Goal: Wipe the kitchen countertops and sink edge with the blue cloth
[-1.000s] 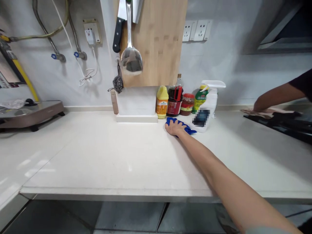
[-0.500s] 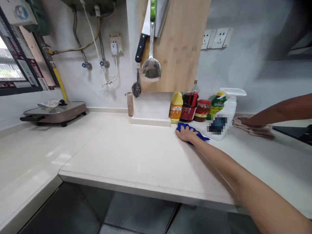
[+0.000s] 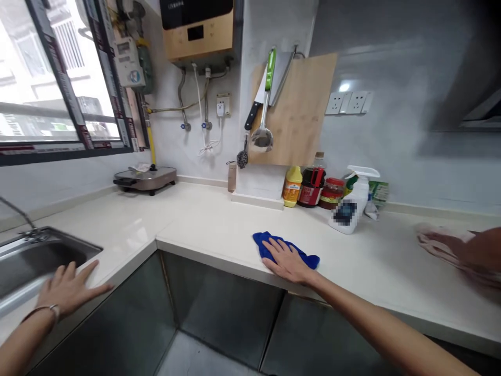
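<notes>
A blue cloth lies on the white countertop near its front edge. My right hand rests flat on that cloth, palm down, fingers spread. On the left, my left hand is spread in the air beside the sink's near edge, with nothing in it and a bracelet at the wrist. Behind and to the right of the cloth stands a white spray bottle, upright.
Another person's hand with a pale pink cloth is at the right. Along the wall stand a yellow bottle, a dark bottle and a red-lidded jar. An electric pan sits at the back left.
My right hand and the blue cloth have come from beside the bottles toward the front edge. My left hand has entered view. The view has shifted left and up; the other person's cloth is nearer the front.
</notes>
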`<state>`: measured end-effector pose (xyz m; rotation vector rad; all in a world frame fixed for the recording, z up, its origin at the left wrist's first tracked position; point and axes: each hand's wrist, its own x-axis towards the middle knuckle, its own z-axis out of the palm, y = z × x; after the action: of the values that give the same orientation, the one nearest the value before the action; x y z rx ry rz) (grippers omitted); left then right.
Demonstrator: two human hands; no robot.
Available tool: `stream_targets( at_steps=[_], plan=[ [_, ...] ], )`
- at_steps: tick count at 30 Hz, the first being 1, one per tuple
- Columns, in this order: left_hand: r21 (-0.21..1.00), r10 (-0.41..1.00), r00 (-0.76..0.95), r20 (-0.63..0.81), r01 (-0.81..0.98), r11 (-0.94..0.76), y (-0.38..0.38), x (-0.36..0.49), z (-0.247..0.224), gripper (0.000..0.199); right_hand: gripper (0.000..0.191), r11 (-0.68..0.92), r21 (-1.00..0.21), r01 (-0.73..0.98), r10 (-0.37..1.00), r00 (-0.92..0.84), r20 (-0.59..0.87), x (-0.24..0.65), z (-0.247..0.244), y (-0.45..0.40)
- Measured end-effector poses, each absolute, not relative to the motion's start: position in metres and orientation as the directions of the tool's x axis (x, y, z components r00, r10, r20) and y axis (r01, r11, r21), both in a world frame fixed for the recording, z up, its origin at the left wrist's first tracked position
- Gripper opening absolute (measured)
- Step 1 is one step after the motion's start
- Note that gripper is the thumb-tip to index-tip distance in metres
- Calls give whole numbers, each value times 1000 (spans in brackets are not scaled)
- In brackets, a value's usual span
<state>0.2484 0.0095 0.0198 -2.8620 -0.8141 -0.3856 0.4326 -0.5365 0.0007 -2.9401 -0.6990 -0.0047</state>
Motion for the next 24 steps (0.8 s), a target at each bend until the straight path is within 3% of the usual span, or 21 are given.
stream_targets(
  at_steps=[3, 6, 13, 17, 24],
  plan=[
    [-246, 539, 816, 209, 577, -779, 1, 226, 14, 86, 76, -853, -99, 512, 509, 859, 61, 415, -11, -559],
    [-279, 549, 826, 126, 560, -780, 0, 185, 16, 67, 76, -833, -86, 546, 540, 837, 88, 418, -30, -586],
    [-247, 654, 756, 22, 638, -729, 31, 96, 12, 75, 76, -848, -31, 529, 524, 846, 99, 438, -43, -581],
    [-288, 642, 765, 49, 626, -724, 30, 94, 5, 78, 78, -891, 30, 452, 453, 890, 54, 447, -26, -518],
    [-181, 642, 766, 28, 636, -750, 19, 96, 11, 89, 80, -898, -2, 439, 439, 898, 27, 472, -7, -380]
  ],
)
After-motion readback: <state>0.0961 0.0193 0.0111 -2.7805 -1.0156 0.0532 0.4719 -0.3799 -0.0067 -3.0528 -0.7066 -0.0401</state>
